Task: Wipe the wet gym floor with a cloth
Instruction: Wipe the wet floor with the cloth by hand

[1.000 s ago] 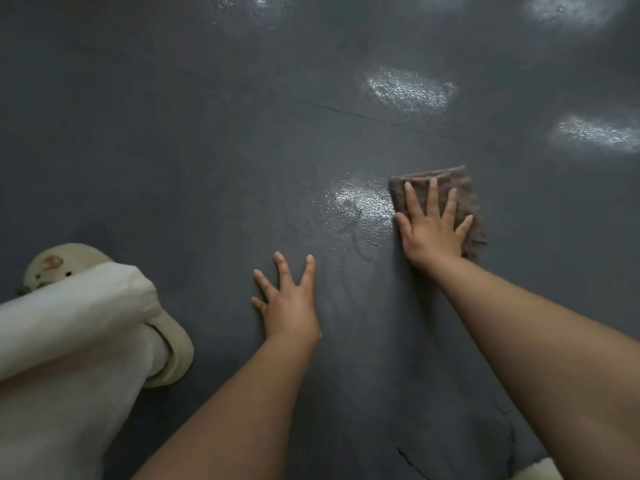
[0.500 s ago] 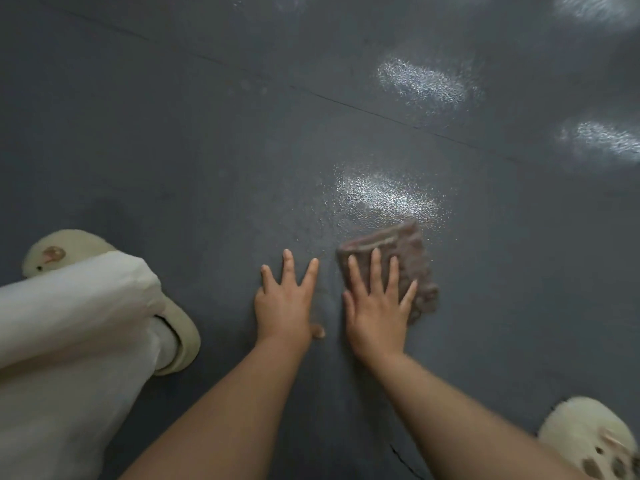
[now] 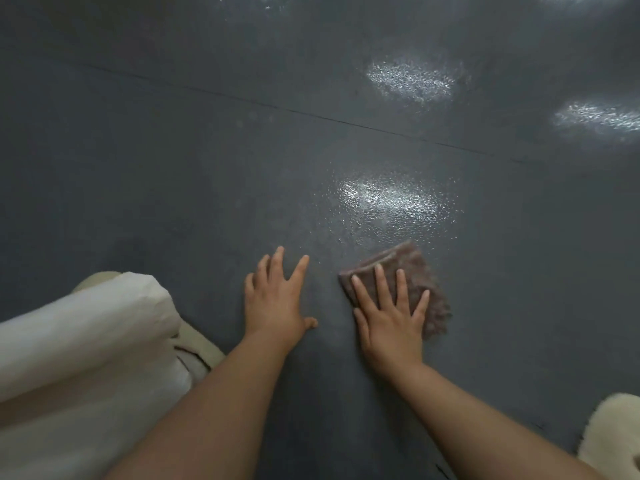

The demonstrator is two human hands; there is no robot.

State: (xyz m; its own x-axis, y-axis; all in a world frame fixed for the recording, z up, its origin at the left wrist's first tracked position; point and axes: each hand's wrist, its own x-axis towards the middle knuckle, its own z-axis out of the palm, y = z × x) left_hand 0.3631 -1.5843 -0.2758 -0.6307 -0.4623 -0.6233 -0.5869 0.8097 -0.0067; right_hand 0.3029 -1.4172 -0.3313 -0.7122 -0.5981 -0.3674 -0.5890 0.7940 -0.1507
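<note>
Presently, the right hand (image 3: 389, 317) lies flat with fingers spread and straight, pressing down on the folded brown terry cloth (image 3: 408, 271); the cloth shows beyond the fingertips and along the hand's right edge. The cloth sits on the dark grey textured rubber floor (image 3: 173, 168), its far corner touching the near fringe of the glistening wet patch (image 3: 388, 199). The left hand (image 3: 275, 299) rests palm-down on bare floor just beside the right, fingers splayed, thumb out toward the cloth, a narrow strip of floor between the two hands. Ahead of the wet patch a thin dark seam (image 3: 311, 114) crosses the floor on a diagonal; beyond it lie two further shiny patches (image 3: 412, 79), well apart from the cloth. To the right of the cloth the floor runs open to the frame edge. At near left a white trouser leg (image 3: 86, 341) over a cream slipper (image 3: 197, 344) closes that side; a fluffy cream slipper (image 3: 613, 434) sits at the lower right corner. Against half a second ago: cloth and right hand have shifted slightly to the right, widening the gap from the left hand; the left hand has stayed planted. Against one second ago: the cloth has come back from the far right side of the wet patch to its near edge.
</note>
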